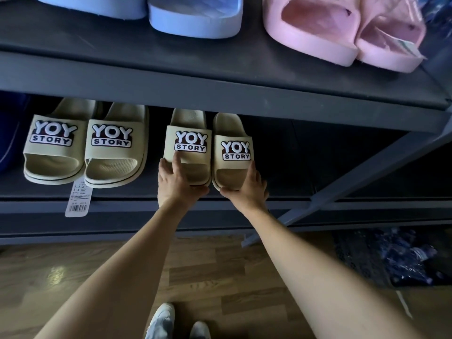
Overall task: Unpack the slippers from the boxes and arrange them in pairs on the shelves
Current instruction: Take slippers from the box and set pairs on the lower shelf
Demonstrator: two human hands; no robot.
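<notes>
Two beige slippers with "YOY STORY" patches lie side by side on the lower shelf (220, 204). My left hand (176, 184) grips the toe end of the left slipper (188, 138), one finger up on its strap. My right hand (247, 189) grips the toe end of the right slipper (232, 148), fingers along its right side. The right slipper sits slightly nearer to me than the left one. To their left stands another beige pair (83, 145) with a white barcode tag (78, 201) hanging over the shelf edge.
On the upper shelf (220, 89) stand a blue pair (195, 18) and a pink pair (342, 33). A diagonal grey brace (354, 177) crosses at the right. Blue patterned plastic (391, 255) lies on the wood floor. My shoes (171, 324) show below.
</notes>
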